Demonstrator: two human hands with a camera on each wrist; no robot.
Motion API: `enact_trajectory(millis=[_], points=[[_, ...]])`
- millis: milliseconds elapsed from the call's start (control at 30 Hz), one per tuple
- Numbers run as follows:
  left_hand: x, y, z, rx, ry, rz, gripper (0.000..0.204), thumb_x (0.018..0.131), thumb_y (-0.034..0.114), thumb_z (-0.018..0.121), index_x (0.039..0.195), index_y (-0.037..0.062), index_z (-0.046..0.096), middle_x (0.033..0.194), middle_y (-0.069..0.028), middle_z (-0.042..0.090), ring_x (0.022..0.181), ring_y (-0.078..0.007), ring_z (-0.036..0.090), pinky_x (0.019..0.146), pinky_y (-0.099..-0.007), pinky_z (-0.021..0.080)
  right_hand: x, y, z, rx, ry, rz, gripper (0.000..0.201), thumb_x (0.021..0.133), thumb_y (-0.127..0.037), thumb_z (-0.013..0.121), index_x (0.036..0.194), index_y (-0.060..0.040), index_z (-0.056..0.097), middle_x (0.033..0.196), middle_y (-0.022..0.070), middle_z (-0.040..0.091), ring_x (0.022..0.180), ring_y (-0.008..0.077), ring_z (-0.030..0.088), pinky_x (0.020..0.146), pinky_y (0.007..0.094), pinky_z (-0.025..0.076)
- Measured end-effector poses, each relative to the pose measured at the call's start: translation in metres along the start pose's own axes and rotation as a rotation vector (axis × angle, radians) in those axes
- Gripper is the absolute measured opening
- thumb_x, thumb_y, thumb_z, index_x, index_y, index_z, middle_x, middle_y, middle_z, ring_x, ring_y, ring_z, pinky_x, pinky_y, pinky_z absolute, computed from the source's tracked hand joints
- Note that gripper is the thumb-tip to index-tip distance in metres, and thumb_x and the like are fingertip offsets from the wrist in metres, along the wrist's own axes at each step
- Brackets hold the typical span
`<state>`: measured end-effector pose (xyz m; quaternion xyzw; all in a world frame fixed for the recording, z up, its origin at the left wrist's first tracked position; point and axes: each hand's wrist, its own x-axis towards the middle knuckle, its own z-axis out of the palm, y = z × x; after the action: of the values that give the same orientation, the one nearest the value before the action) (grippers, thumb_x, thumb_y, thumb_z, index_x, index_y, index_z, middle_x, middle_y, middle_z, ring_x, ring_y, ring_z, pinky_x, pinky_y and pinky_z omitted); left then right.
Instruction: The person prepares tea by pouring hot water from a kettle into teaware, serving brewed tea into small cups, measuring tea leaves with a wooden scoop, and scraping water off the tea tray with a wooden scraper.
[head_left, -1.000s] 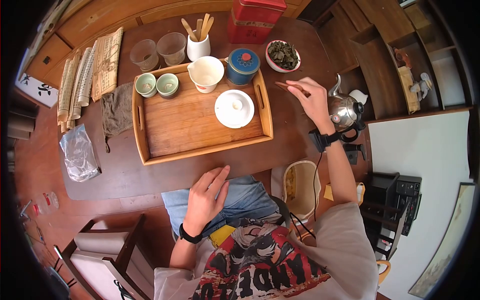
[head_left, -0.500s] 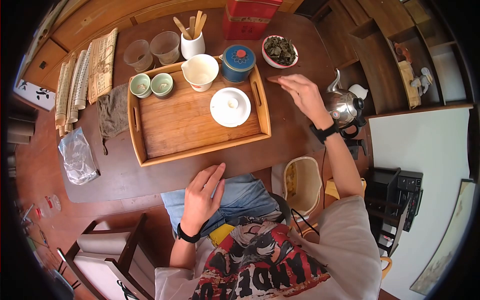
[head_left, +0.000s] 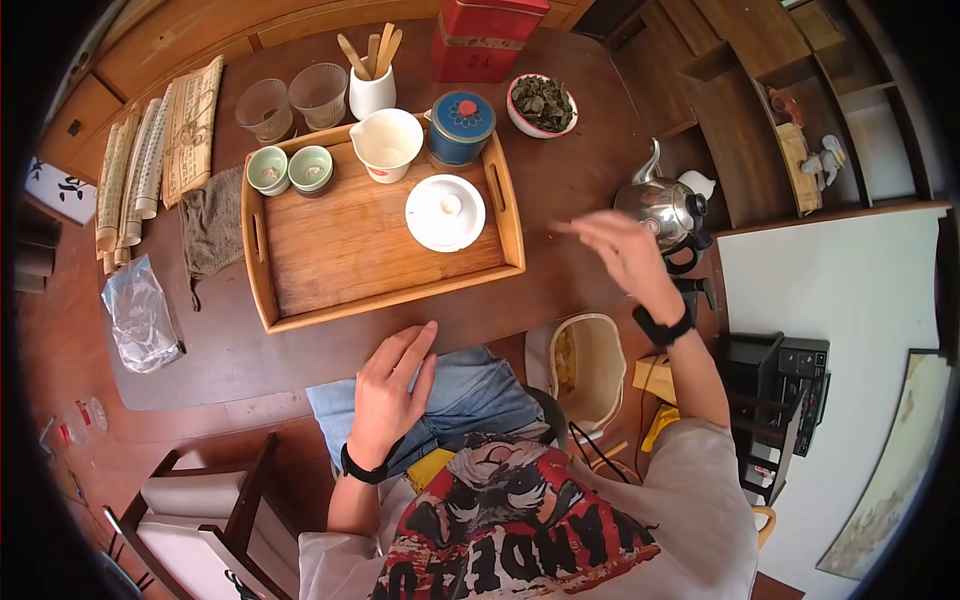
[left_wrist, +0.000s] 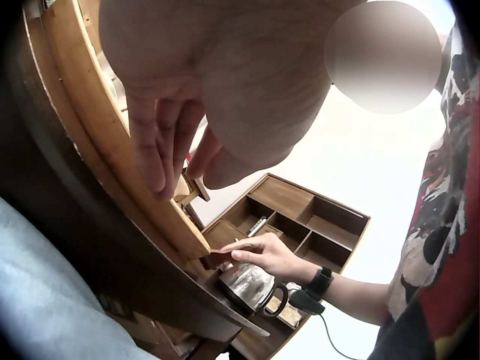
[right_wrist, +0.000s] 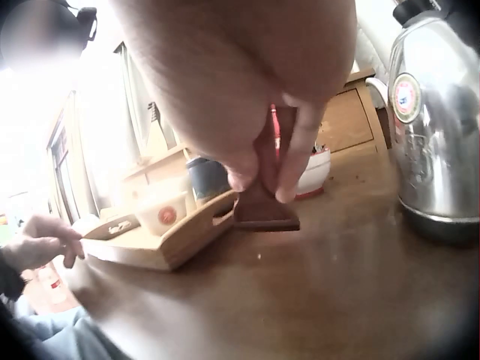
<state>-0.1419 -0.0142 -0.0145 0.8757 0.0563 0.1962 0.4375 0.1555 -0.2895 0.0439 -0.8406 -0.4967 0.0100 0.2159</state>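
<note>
Silver kettle (head_left: 665, 206) — near the right hand (head_left: 634, 262)

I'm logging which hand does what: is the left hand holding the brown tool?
No, the right wrist view shows the right hand pinching the brown tool between its fingers.

Red tin (head_left: 488, 52), clear plastic bag (head_left: 142, 318) near printed rolls (head_left: 154, 155), wooden shelves (head_left: 738, 122) with grey figurine (head_left: 825, 165)

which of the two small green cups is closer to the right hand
The green cup beside the white jug; the other green cup sits farther from the right hand, at the left end of the wooden tray.
</note>
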Motion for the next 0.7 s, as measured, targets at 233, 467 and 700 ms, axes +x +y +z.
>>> enact_trajectory(millis=[233,467,700], points=[[-0.006,0.006,-0.009,0.011,0.03,-0.015,0.046,0.092,-0.001,0.08,0.138,0.003,0.075,0.121,-0.017,0.075,0.103,-0.0369,0.075,0.088,-0.0438,0.062,0.082,0.08,0.02,-0.139,0.206,0.229,0.019,0.1,-0.007,0.075,0.114,0.0024,0.082,0.109,0.0228,0.08,0.098,0.0419,0.078,0.088,0.0429,0.062],[-0.013,0.003,-0.01,0.001,0.035,-0.054,0.046,0.092,-0.002,0.08,0.137,0.0025,0.075,0.122,-0.0178,0.075,0.103,-0.0371,0.075,0.089,-0.0438,0.062,0.066,0.064,0.023,-0.164,0.177,0.255,0.018,0.099,-0.006,0.073,0.111,0.0013,0.083,0.105,0.0242,0.079,0.095,0.0455,0.075,0.087,0.0499,0.061],[-0.001,0.002,-0.003,-0.064,0.021,-0.052,0.044,0.093,-0.005,0.077,0.137,0.0025,0.076,0.123,-0.0201,0.075,0.105,-0.0384,0.075,0.091,-0.0431,0.061,-0.024,-0.033,0.032,-0.117,0.108,0.269,0.021,0.098,-0.002,0.073,0.118,0.0028,0.081,0.112,0.0223,0.08,0.099,0.0401,0.077,0.089,0.0431,0.062]])
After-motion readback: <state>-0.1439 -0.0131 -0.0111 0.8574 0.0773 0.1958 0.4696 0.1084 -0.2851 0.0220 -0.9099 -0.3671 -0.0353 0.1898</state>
